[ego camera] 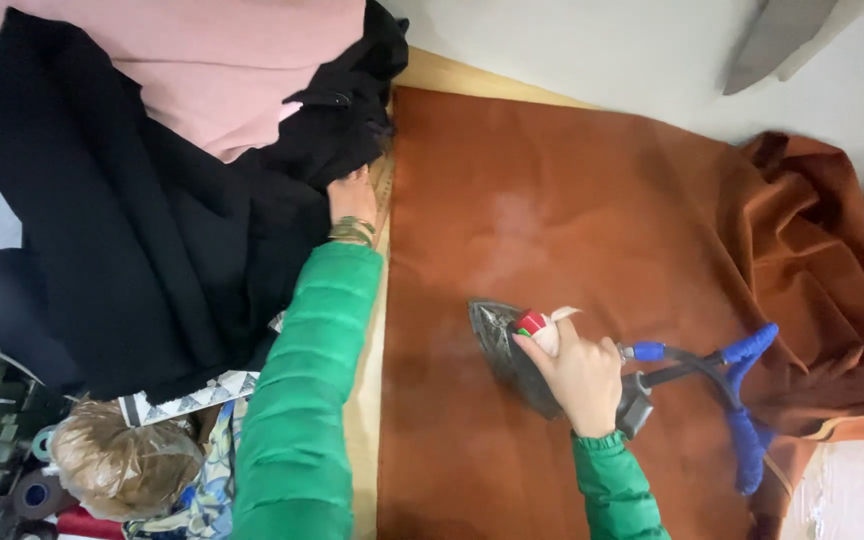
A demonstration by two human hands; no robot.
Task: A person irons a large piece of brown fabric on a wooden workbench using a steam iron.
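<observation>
Right hand (580, 372) grips iron (512, 350) on rust cloth (572, 200) (steam rising); left hand (352, 200) presses black fabric (132, 230), fingers hidden; pale wall (592, 45) behind.

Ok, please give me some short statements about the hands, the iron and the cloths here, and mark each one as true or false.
1. The right hand grips the iron. True.
2. The iron stands on the black cloth. False: it lies on the rust-brown cloth.
3. The left hand rests at the edge of the black cloth. True.
4. Both sleeves are red. False: the sleeves are green.
5. A pink cloth lies on top of the black cloth. True.
6. The iron's hose is wrapped in yellow. False: the wrapping is blue.
</observation>
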